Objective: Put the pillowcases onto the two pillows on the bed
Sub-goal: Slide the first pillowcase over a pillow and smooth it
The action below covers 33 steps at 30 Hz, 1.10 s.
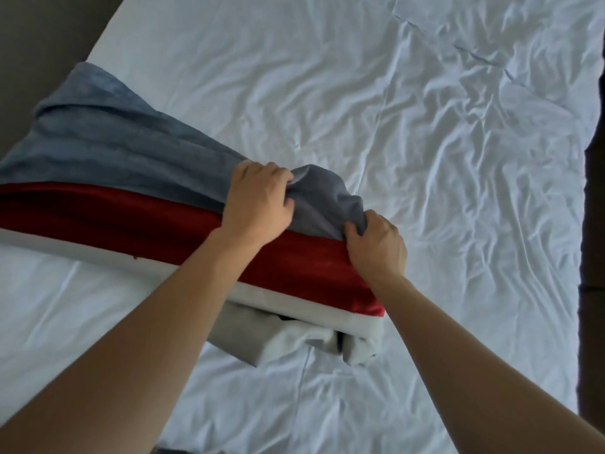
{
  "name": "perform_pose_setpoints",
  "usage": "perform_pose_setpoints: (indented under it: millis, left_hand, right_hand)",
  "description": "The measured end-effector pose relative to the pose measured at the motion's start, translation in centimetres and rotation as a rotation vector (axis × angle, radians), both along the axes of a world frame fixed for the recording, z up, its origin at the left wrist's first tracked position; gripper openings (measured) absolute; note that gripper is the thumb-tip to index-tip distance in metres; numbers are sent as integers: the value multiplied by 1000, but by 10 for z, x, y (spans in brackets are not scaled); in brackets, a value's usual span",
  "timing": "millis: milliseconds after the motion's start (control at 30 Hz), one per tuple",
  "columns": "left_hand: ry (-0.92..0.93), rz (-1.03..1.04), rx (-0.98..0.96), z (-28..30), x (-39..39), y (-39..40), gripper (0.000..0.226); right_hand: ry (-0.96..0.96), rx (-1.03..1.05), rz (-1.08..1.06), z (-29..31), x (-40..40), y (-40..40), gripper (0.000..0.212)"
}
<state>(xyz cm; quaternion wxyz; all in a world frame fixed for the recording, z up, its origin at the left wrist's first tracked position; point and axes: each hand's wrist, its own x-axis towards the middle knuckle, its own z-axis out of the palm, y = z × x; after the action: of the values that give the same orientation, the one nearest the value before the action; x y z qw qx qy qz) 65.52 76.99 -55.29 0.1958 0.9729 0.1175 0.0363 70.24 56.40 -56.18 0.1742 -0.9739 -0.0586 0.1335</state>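
Observation:
A blue-grey pillowcase [108, 142] covers the upper part of a dark red pillow [137, 224] lying across the left of the bed. My left hand [258, 204] grips a bunch of the blue-grey cloth at its open end. My right hand [376, 244] pinches the same cloth edge at the red pillow's corner. Under the red pillow lies a pale grey pillow or case [288, 335], its loose cloth crumpled at the near end.
The wrinkled white bed sheet [425, 158] spreads to the right and far side. A dark floor or bed frame edge [39, 37] runs at the top left, and a dark edge [592, 257] borders the right.

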Motion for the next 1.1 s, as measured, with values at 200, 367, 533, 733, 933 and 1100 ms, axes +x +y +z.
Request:
perform_pose_setpoints:
  millis: [200, 367, 533, 733, 933, 1100]
  left_hand:
    - [-37, -226, -89, 4, -16, -82, 48]
    - [-96, -164, 61, -6, -13, -95, 22]
    - [-63, -42, 181, -6, -9, -70, 12]
    - [-59, -32, 111, 10, -30, -60, 30]
    - [-17, -296, 152, 27, -23, -89, 55]
    - [120, -212, 255, 21, -23, -61, 19]
  right_hand:
    - [-71, 152, 85, 6, -18, 3, 27]
    - [-51, 232, 141, 7, -34, -30, 25]
    - [82, 169, -100, -13, -41, -56, 36]
    - [138, 226, -123, -14, -45, -34, 21]
    - [59, 399, -31, 8, -46, -12, 23]
    - [116, 527, -146, 9, -45, -23, 22]
